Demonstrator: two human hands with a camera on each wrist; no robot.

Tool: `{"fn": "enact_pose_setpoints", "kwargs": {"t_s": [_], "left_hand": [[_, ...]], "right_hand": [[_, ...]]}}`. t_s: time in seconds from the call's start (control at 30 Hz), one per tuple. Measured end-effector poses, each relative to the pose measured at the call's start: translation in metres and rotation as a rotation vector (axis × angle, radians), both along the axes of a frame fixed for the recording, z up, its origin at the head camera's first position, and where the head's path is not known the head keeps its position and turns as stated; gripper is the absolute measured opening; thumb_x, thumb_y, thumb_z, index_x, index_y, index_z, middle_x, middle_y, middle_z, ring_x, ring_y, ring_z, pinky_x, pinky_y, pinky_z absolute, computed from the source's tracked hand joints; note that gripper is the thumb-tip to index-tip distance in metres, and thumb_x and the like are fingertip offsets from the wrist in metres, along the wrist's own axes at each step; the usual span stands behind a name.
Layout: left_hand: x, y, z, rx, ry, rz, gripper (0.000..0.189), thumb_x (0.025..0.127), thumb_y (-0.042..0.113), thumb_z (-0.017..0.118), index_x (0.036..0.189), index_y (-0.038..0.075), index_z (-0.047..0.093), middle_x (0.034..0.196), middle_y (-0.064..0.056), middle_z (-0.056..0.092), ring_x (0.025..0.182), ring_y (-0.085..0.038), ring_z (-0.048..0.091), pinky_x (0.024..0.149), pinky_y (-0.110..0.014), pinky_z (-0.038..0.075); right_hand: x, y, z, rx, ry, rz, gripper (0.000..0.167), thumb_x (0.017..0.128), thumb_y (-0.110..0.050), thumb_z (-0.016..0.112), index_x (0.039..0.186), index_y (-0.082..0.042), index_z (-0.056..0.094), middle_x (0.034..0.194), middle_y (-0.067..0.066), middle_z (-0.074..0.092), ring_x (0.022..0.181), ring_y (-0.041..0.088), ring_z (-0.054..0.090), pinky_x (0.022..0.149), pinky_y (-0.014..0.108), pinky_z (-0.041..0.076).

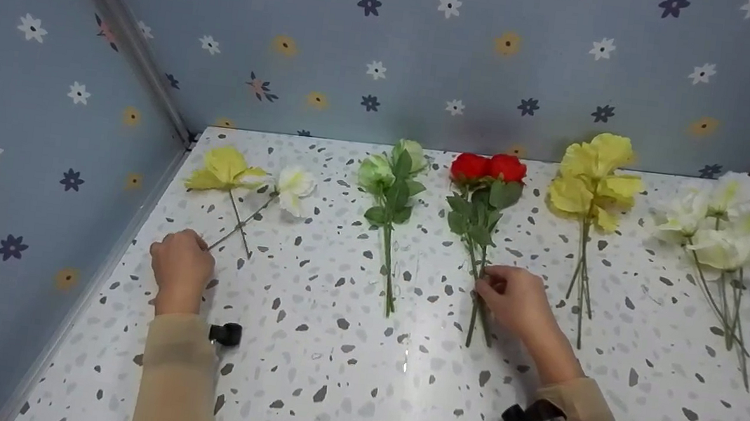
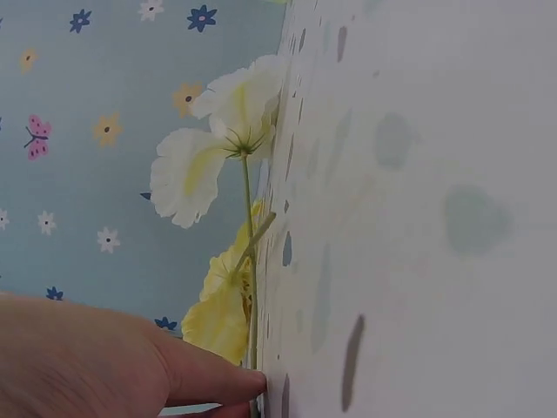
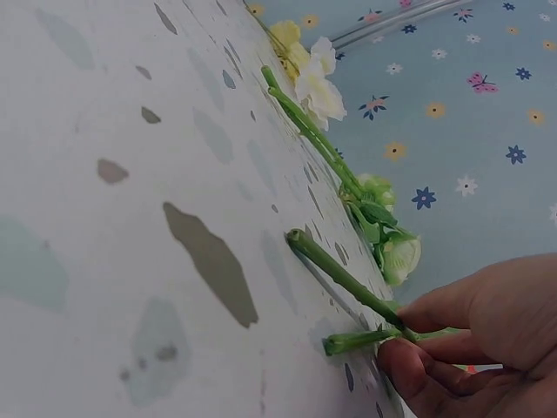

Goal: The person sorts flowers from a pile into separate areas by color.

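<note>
On the left, my left hand [image 1: 183, 261] pinches the stem end of a white flower [image 1: 295, 189]. That stem crosses the stem of a yellow flower [image 1: 224, 169] lying beside it. In the left wrist view, the left thumb and a finger meet on the stem below the white bloom [image 2: 244, 104]. Near the middle, my right hand [image 1: 514, 298] pinches the stems of two red roses [image 1: 488, 170] with green leaves. The right wrist view shows two green stem ends [image 3: 344, 277] sticking out from between the fingertips, just above the table.
Pale green roses [image 1: 379, 172] lie left of the red ones. To the right lie a yellow bunch [image 1: 594, 179] and a white bunch [image 1: 733, 223]. A speckled white table [image 1: 298, 385] lies under everything, with patterned blue panels [image 1: 408, 45] at the back and sides.
</note>
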State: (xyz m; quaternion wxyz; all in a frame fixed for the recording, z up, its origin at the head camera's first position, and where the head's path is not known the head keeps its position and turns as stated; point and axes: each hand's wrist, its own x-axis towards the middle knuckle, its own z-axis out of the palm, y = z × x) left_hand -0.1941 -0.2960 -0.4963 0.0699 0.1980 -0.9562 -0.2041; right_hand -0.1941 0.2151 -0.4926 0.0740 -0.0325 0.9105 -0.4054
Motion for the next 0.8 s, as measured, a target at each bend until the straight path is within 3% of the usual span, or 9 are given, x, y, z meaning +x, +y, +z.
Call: {"fn": "enact_pose_setpoints", "kwargs": {"t_s": [0.1,0.23,0.43,0.57,0.7,0.73,0.8], "left_hand": [[0.001,0.001,0.002,-0.042,-0.008,-0.033,0.017,0.096,-0.004,0.059,0.094,-0.011,0.075,0.101,-0.034,0.073,0.102,-0.056,0.064,0.097,-0.064,0.046],[0.002,0.005,0.009,-0.034,-0.010,-0.050,0.019,0.094,-0.005,0.058,0.092,-0.013,0.075,0.097,-0.034,0.073,0.098,-0.057,0.066,0.093,-0.065,0.050],[0.001,0.021,0.030,0.155,0.041,-0.059,0.021,0.099,0.001,0.052,0.101,-0.012,0.069,0.105,-0.033,0.070,0.104,-0.054,0.065,0.096,-0.064,0.052],[-0.002,0.044,0.046,0.301,0.071,-0.062,0.020,0.106,0.006,0.053,0.111,-0.007,0.068,0.110,-0.027,0.069,0.107,-0.046,0.064,0.101,-0.062,0.050],[-0.001,0.072,0.059,0.380,0.150,-0.107,0.019,0.110,0.009,0.057,0.113,-0.004,0.069,0.103,-0.020,0.071,0.095,-0.035,0.065,0.091,-0.047,0.053],[-0.001,0.080,0.061,0.405,0.168,-0.122,0.018,0.110,0.010,0.058,0.113,-0.004,0.070,0.101,-0.018,0.072,0.092,-0.031,0.064,0.082,-0.041,0.052],[0.000,0.097,0.064,0.468,0.204,-0.158,0.016,0.110,0.009,0.060,0.112,-0.003,0.070,0.099,-0.016,0.072,0.087,-0.025,0.063,0.076,-0.032,0.051]], "right_hand": [[0.002,0.000,0.001,0.004,0.001,-0.005,0.038,0.105,-0.012,0.070,0.138,0.007,0.069,0.105,0.016,0.076,0.086,0.023,0.070,0.073,0.035,0.061],[0.003,0.001,0.002,0.016,0.007,-0.007,0.040,0.104,-0.014,0.071,0.138,0.007,0.069,0.109,0.016,0.077,0.093,0.026,0.072,0.079,0.036,0.062],[0.002,0.007,0.008,-0.027,0.014,-0.012,0.043,0.105,-0.016,0.070,0.142,0.006,0.067,0.110,0.017,0.076,0.092,0.027,0.073,0.070,0.032,0.062],[0.003,0.014,0.015,-0.019,0.078,-0.025,0.042,0.106,-0.018,0.069,0.142,0.005,0.068,0.109,0.017,0.076,0.093,0.027,0.073,0.074,0.033,0.060],[0.003,0.016,0.024,-0.049,0.121,-0.055,0.039,0.107,-0.021,0.070,0.139,0.001,0.070,0.108,0.014,0.075,0.093,0.025,0.070,0.075,0.031,0.056],[0.004,0.016,0.026,-0.068,0.129,-0.062,0.038,0.107,-0.022,0.070,0.139,0.000,0.071,0.108,0.013,0.076,0.092,0.024,0.069,0.074,0.030,0.056],[0.004,0.015,0.030,-0.110,0.140,-0.071,0.036,0.108,-0.022,0.071,0.137,-0.002,0.072,0.107,0.013,0.076,0.090,0.023,0.070,0.072,0.026,0.057]]}}
